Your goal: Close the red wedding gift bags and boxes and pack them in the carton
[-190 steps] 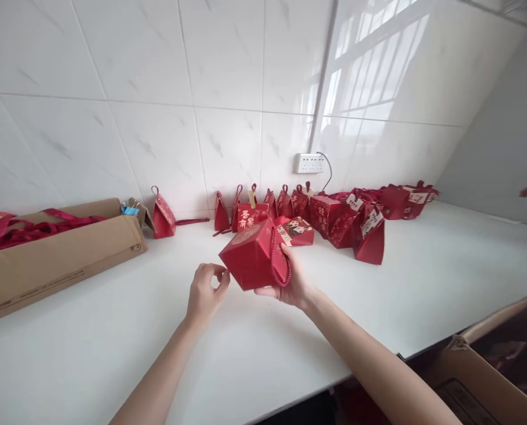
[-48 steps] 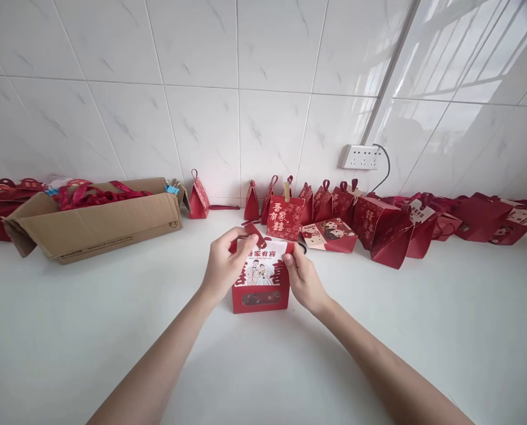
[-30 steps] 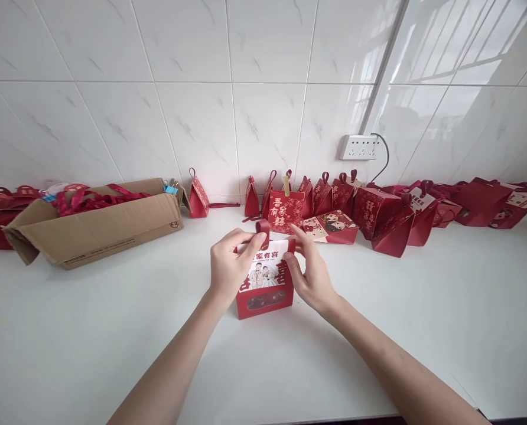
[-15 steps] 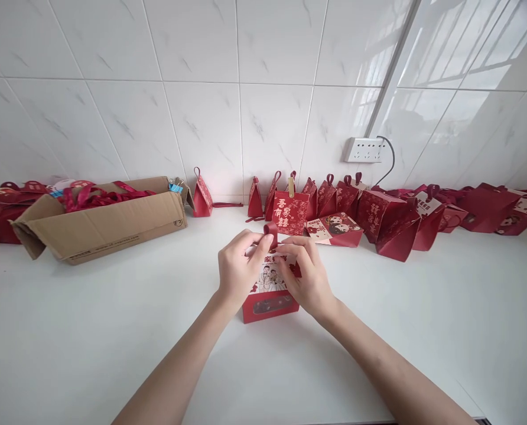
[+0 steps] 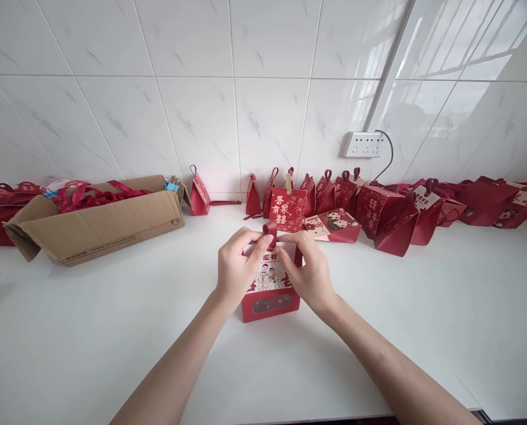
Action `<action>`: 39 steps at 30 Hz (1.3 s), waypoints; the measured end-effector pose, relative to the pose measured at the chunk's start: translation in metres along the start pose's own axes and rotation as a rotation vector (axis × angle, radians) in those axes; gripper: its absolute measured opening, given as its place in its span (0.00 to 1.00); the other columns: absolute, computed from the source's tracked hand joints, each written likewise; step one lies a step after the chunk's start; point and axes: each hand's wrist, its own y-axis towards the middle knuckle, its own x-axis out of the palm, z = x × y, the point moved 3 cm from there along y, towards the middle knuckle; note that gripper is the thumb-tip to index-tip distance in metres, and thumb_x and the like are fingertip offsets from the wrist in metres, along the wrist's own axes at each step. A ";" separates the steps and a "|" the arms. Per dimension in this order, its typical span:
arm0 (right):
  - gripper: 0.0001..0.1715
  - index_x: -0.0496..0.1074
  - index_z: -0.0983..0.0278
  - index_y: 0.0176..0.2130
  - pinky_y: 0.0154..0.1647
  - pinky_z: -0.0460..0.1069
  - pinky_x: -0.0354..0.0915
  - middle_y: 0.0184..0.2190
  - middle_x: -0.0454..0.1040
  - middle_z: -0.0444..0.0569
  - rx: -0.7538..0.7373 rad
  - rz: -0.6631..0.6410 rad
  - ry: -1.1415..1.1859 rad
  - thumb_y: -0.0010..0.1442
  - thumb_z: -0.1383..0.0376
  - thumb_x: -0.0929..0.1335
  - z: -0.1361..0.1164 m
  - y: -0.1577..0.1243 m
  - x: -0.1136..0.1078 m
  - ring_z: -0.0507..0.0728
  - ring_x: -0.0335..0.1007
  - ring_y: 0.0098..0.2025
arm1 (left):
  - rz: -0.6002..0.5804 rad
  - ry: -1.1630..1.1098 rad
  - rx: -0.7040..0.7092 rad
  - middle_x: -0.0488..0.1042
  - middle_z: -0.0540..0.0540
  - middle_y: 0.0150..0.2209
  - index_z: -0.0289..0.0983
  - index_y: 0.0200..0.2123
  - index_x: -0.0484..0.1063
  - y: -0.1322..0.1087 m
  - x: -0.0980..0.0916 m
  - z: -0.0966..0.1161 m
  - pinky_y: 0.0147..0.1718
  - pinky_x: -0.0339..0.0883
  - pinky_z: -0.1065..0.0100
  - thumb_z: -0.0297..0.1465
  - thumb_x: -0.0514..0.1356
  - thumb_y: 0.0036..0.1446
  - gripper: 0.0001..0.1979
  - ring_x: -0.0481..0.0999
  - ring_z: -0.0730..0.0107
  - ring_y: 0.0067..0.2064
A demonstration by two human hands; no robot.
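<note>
A red gift box (image 5: 270,302) stands upright on the white table, a clear oval window low on its front and a printed couple on the white panel above. From its peaked top rises a loop of dark red ribbon (image 5: 270,228). My left hand (image 5: 239,260) pinches the ribbon's base at the left of the peak, thumb against forefinger. On the other side, my right hand (image 5: 306,265) has its thumb and forefinger closed on the box's top edge beside the ribbon. The fingertips partly cover the peak.
A cardboard carton (image 5: 108,227) full of red ribbons (image 5: 95,198) stands at the left. Several finished-looking red boxes (image 5: 325,195) line the tiled wall, and a flat-topped one (image 5: 333,224) lies before them. A white power strip (image 5: 363,144) is fixed to the wall.
My right hand's fingers have drawn together at the box's top, uncovering more of the printed panel. My left hand keeps its pinch, and the box stays in place. The view has shifted slightly.
</note>
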 end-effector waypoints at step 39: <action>0.05 0.65 0.59 0.36 0.30 0.51 0.63 0.32 0.62 0.49 -0.058 0.078 -0.134 0.61 0.70 0.63 0.027 0.000 -0.032 0.56 0.62 0.34 | -0.460 -0.494 -0.398 0.77 0.44 0.39 0.37 0.37 0.73 -0.020 0.019 -0.030 0.42 0.71 0.64 0.39 0.58 0.56 0.12 0.76 0.62 0.41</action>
